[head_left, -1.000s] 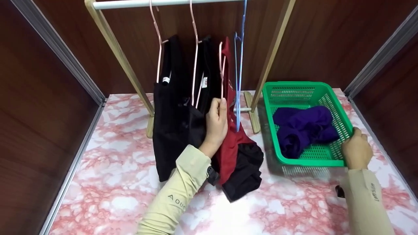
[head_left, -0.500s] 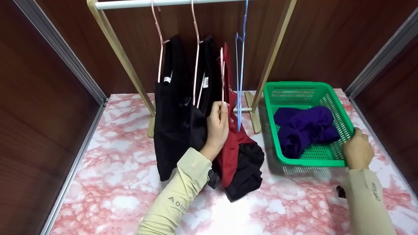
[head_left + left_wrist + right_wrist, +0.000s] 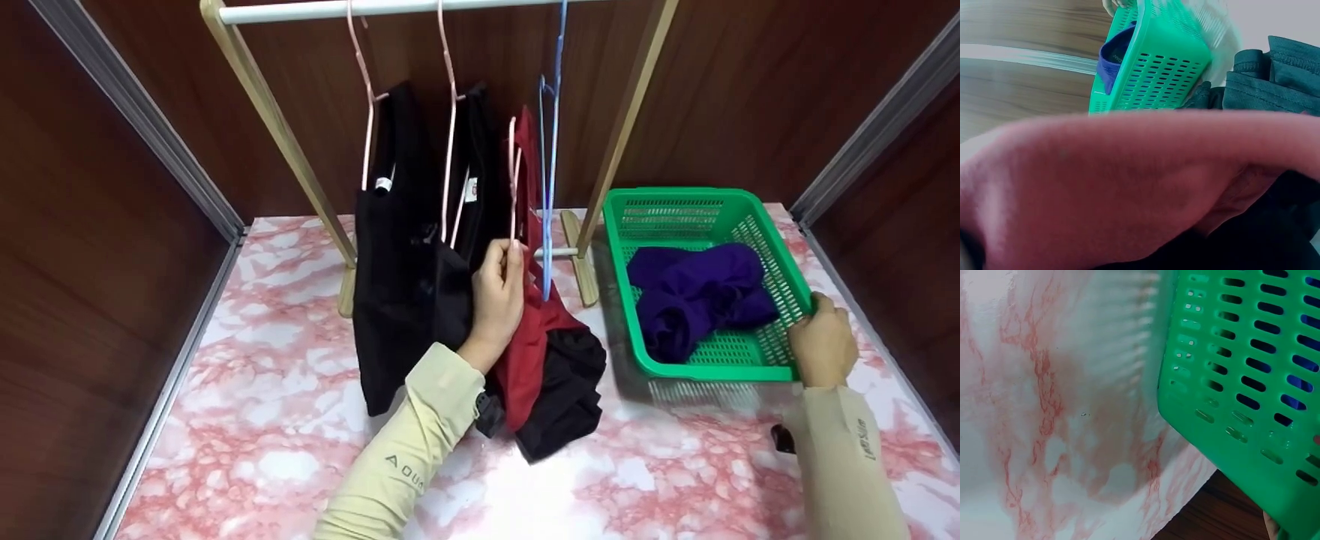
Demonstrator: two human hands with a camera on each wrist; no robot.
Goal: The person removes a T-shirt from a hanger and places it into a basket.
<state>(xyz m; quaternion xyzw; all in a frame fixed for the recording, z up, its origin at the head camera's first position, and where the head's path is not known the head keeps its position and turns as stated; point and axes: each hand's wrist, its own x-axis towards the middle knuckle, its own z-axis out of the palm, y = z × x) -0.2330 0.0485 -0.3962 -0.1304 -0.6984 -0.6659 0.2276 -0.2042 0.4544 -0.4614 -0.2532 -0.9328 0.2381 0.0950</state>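
In the head view, my left hand (image 3: pixel 498 296) grips a pink hanger (image 3: pixel 513 191) that bears a red garment (image 3: pixel 527 360). This hanger's visible top end is below the rail, and my fingers hide its lower part. Folds of the red cloth (image 3: pixel 1100 185) fill much of the left wrist view. A bunched black garment (image 3: pixel 562 390) lies by the red one's lower edge. My right hand (image 3: pixel 823 341) holds the near right corner of a green basket (image 3: pixel 712 371). Inside the basket lies a rumpled purple garment (image 3: pixel 697 292).
A clothes rack's white rail (image 3: pixel 300 10) carries two pink hangers with black garments (image 3: pixel 397 300) and a blue hanger (image 3: pixel 549 187) close to the red cloth. Wooden rack feet (image 3: pixel 579 259) stand on the marbled tabletop (image 3: pixel 247 360). Brown panels (image 3: pixel 112 262) enclose three sides.
My left hand has sunk slightly, bringing the pink hanger and red garment down with it. My right hand stays at the basket corner, and the basket has not visibly moved.
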